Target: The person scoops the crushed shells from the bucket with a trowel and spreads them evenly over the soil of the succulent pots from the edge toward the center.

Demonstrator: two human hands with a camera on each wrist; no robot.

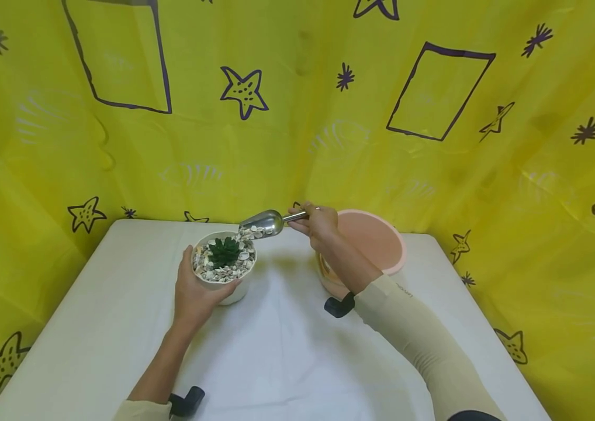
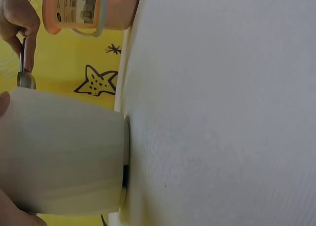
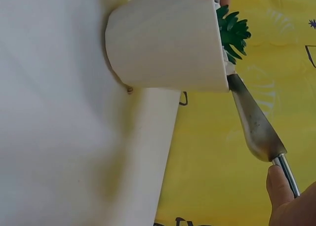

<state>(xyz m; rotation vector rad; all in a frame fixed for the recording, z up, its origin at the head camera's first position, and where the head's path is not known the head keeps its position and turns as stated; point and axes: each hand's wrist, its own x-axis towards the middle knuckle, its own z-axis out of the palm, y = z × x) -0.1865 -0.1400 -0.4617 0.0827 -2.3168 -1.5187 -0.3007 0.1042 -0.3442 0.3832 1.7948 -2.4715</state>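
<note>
A white flowerpot (image 1: 238, 292) stands on the table at the left in the head view. Small pale pebbles fill it around a green succulent (image 1: 224, 251). My left hand (image 1: 196, 295) grips the pot from the near left, thumb across the front and fingers round the far side. In my right hand (image 1: 321, 227) is the handle of a metal scoop (image 1: 270, 222), pinched between thumb and fingers. The scoop tips toward the pot, its lip right at the rim, as the right wrist view shows. Pebbles (image 1: 255, 231) lie at its mouth.
A pink bucket (image 2: 118, 14) with a pale handle and a label stands right of the pot, partly behind my right forearm. White cloth (image 1: 276, 362) covers the table. A yellow patterned curtain (image 1: 297, 146) hangs along its back and sides.
</note>
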